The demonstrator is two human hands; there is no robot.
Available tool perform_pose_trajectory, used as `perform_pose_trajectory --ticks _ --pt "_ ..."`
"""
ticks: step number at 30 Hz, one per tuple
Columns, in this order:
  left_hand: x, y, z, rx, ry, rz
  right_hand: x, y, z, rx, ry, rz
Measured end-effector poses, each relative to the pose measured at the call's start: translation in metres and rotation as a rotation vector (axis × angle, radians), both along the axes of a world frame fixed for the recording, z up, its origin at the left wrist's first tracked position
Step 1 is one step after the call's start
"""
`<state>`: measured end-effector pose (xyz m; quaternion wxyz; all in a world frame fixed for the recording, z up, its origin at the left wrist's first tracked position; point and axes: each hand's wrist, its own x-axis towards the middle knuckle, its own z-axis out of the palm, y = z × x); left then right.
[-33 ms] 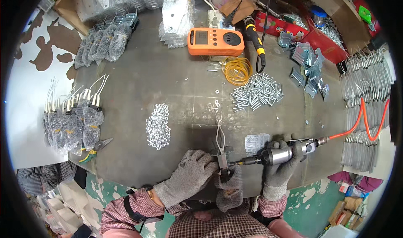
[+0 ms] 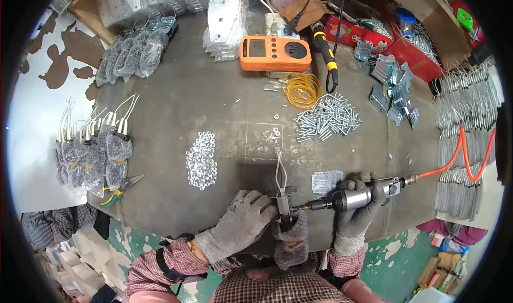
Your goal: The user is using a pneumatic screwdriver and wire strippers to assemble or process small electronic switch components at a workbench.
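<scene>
In a grey glove, my right hand (image 2: 355, 217) wraps round the silver air screwdriver (image 2: 352, 199), which lies level with its bit pointing left. The bit tip meets the side of a small metal bracket (image 2: 284, 202) at the table's front edge. My left hand (image 2: 240, 223), gloved too, is closed with its fingertips on the bracket's left side. Two white wires (image 2: 280, 172) rise from the bracket toward the table's middle. Below it hangs a bubble-wrapped body (image 2: 292, 247). The fingertips of my left hand are partly hidden by the bracket.
Nuts (image 2: 202, 161) lie in a heap left of centre, screws (image 2: 327, 117) in another at the right. An orange meter (image 2: 275, 53) and a soldering iron (image 2: 325, 49) stand behind. Pliers (image 2: 123, 189) and wrapped parts (image 2: 88, 164) lie left. An orange air hose (image 2: 441, 169) runs right.
</scene>
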<state>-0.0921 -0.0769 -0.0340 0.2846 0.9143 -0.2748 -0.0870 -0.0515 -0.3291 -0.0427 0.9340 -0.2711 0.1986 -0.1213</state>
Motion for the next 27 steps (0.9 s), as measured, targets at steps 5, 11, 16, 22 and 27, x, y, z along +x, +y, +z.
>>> perform_pose_trajectory --ticks 5,11,16,22,27 --pt "0.003 -0.001 0.004 0.045 -0.014 -0.028 0.0 0.002 0.005 -0.022 0.022 -0.021" --pt "-0.003 -0.002 0.005 -0.03 -0.015 0.053 -0.001 -0.002 -0.002 -0.05 -0.038 0.017" --pt "-0.01 -0.009 0.006 -0.082 -0.06 0.196 -0.001 -0.001 0.0 -0.098 0.0 -0.022" --pt "-0.011 -0.003 0.0 0.005 -0.065 0.132 0.001 0.003 0.004 -0.071 0.012 0.0" --pt "-0.001 0.003 0.005 0.041 -0.045 -0.032 -0.001 0.004 0.009 0.052 -0.001 0.09"
